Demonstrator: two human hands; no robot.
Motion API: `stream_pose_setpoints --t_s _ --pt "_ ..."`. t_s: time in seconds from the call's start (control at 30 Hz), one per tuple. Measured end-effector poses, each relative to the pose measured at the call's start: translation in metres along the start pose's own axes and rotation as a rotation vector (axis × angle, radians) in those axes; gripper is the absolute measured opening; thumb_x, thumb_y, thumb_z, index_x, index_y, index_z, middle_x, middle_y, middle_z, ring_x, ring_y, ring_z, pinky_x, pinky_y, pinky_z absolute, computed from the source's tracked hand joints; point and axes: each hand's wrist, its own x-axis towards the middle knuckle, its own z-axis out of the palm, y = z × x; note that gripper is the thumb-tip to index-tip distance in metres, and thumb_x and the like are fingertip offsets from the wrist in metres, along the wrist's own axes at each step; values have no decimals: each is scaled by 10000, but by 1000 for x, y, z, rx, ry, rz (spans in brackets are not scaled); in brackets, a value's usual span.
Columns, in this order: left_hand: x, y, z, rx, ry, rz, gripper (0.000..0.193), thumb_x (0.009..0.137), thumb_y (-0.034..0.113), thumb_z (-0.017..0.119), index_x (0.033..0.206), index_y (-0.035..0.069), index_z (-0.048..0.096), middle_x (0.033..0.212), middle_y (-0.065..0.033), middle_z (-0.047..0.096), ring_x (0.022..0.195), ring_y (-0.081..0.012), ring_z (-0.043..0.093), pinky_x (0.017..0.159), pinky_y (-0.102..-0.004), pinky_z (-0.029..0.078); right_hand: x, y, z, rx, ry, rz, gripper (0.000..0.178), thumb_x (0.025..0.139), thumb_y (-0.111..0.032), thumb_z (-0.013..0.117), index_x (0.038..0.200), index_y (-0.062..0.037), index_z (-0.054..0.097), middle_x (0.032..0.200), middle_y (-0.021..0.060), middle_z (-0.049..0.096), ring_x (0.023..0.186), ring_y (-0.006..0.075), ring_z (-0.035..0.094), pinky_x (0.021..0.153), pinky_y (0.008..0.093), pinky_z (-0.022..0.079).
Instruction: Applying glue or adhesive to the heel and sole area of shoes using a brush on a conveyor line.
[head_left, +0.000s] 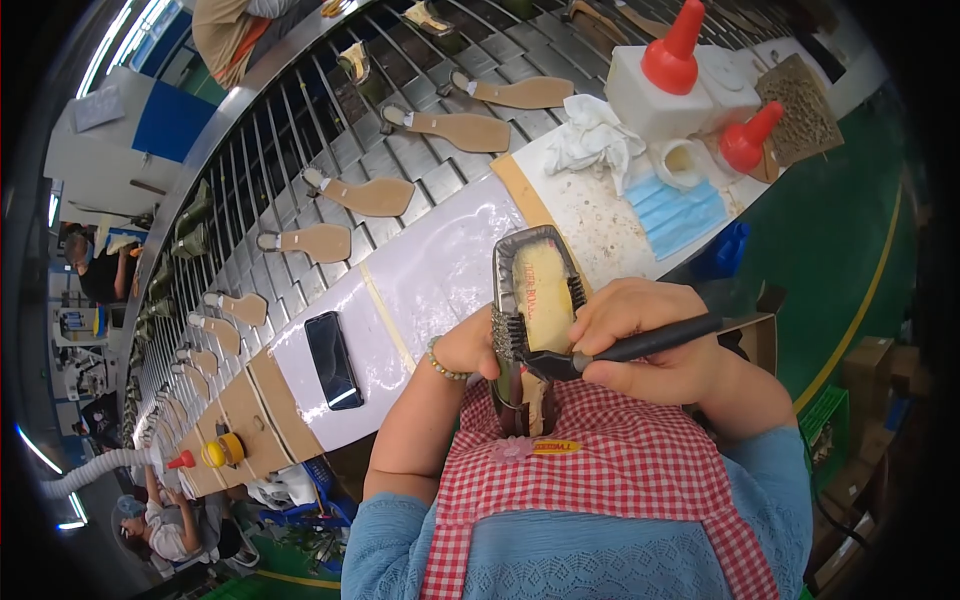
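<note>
My left hand [468, 345], with a beaded bracelet at the wrist, grips the side of a dark lasted shoe upper [503, 262]. The upper is bottom up, its pleated edge folded around a pale yellow insole [541, 290]. My right hand [650, 325] is closed around a black-handled tool [665, 338]. The tool's dark head lies against the shoe near the lower end of the insole; its exact shape is hard to make out. The heel end of the shoe points toward my red checked apron [600, 450].
Several tan soles [457, 130] lie on the slatted metal conveyor [400, 90] beyond the white work board [440, 240]. A phone [333, 360] rests on the left. White bottles with red caps [672, 50], a crumpled cloth [595, 140] and a blue mask [675, 212] sit at the right.
</note>
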Motion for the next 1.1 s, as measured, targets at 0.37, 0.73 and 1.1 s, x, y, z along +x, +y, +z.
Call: stream_pose_setpoints --t_s 0.37,0.73,1.1 --pt "-3 -1 1 58 30 40 1045 530 576 819 1300 -19 440 1260 -105 536 1158 -192 502 965 -346 419 -1 -6 11 -201 95 -112 184 695 -49 751 820 -32 617 822 119 639 764 271 642 681 332 503" --pt "-26 -23 -2 251 275 96 1058 617 757 628 1298 -30 435 1247 -65 512 1142 -150 464 962 -319 390 -10 -3 -91 -377 525 337 135 813 -19 644 931 -6 580 883 35 597 835 103 551 758 226 422" --pt "-34 -52 -11 -118 525 144 485 887 369 522 1206 3 521 1008 -191 641 849 -307 655 716 -412 552 -14 81 -154 -838 524 422 220 716 -91 732 889 -10 622 811 100 652 772 222 617 731 313 470"
